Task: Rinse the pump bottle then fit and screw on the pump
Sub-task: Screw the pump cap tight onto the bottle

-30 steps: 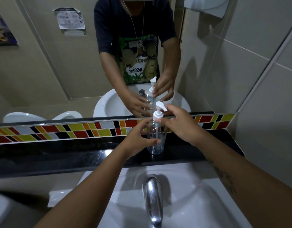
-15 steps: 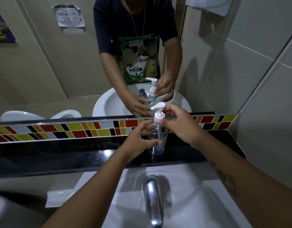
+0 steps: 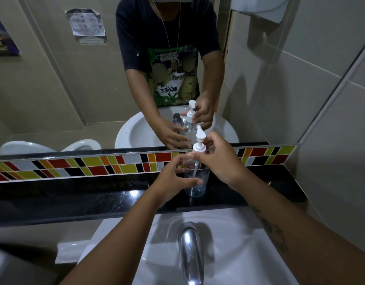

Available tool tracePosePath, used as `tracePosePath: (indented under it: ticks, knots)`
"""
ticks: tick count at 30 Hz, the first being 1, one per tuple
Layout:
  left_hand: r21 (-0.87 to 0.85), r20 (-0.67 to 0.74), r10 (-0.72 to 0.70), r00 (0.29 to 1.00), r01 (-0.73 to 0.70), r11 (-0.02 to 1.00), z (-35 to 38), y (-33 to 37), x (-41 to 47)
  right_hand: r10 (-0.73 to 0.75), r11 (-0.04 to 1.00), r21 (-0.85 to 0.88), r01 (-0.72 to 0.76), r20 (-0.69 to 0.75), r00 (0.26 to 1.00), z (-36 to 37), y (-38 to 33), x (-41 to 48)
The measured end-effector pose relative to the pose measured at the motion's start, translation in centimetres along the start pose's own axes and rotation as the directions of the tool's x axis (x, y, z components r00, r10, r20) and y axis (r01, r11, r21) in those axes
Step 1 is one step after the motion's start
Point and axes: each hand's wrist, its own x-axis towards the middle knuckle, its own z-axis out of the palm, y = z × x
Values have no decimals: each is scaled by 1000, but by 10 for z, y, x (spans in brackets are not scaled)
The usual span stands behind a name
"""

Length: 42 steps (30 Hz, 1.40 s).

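Observation:
A clear plastic pump bottle [image 3: 197, 187] stands upright on the black stone ledge [image 3: 74, 197] behind the basin. Its white pump [image 3: 199, 140] sits on the neck, the spout pointing away from me and the dip tube showing inside. My left hand [image 3: 173, 177] wraps around the bottle's body from the left. My right hand [image 3: 218, 157] pinches the white collar of the pump from the right. The mirror above repeats both hands and the bottle.
A chrome tap [image 3: 190, 249] rises over the white basin [image 3: 235, 243] just below my arms. A coloured tile strip [image 3: 95, 166] runs along the ledge's back under the mirror. A tiled wall [image 3: 331, 161] closes the right side.
The pump spout has turned from pointing left to pointing away from me. My right hand has shifted its grip at the collar. The bottle stays on the ledge in my left hand.

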Motion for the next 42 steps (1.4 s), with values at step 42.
tracePosePath:
  ticks: [42]
  knots:
    - [38, -9, -27, 1000, 27, 999, 0, 4, 2, 44, 988, 137, -74, 210, 977, -13, 5, 10]
